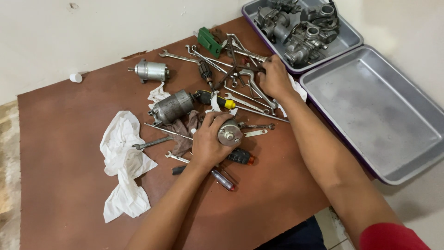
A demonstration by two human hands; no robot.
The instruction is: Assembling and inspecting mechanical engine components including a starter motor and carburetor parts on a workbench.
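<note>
My left hand (208,141) grips a small grey cylindrical motor part (230,133) at the middle of the brown board (60,153), its round end facing up. My right hand (274,78) reaches farther back into a heap of steel wrenches (240,76), its fingers closed on one of them. A larger grey motor body (172,107) lies just left of my left hand on a dark rag. Another grey motor (150,71) sits farther back. Screwdrivers lie under and beside my left hand, one with a yellow and black handle (217,99).
A crumpled white cloth (122,162) lies at the left of the board. A green block (209,41) sits at the back. At the right, one metal tray (344,44) holds carburettor parts (300,28) and a bigger tray (384,115) holds nothing. A white cap (76,78) lies off the board.
</note>
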